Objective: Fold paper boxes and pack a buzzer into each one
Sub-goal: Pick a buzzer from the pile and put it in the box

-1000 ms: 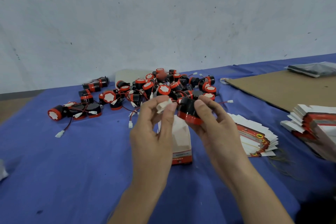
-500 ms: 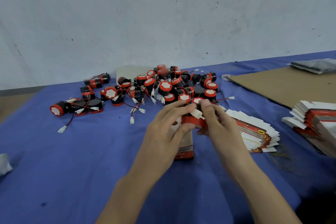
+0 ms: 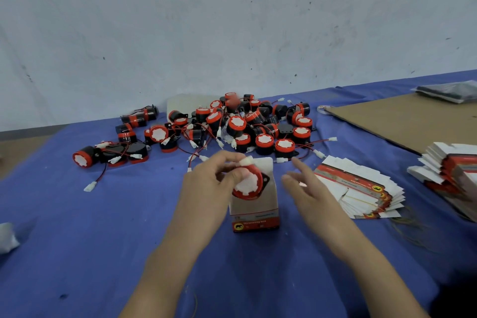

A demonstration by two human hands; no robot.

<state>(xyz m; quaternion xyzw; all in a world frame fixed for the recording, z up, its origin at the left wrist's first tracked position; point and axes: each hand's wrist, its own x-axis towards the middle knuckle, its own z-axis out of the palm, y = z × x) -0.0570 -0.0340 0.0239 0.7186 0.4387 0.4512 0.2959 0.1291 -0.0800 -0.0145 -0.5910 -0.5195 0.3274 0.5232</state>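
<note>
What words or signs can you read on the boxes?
Box, red band: one line of print, too blurred to read; a yellow oval sign beside it.
Flat boxes: all print too small to read.
Buzzers: no words show.

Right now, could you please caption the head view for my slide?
Left hand holds a buzzer at an upright box; right hand hovers open beside it.
</note>
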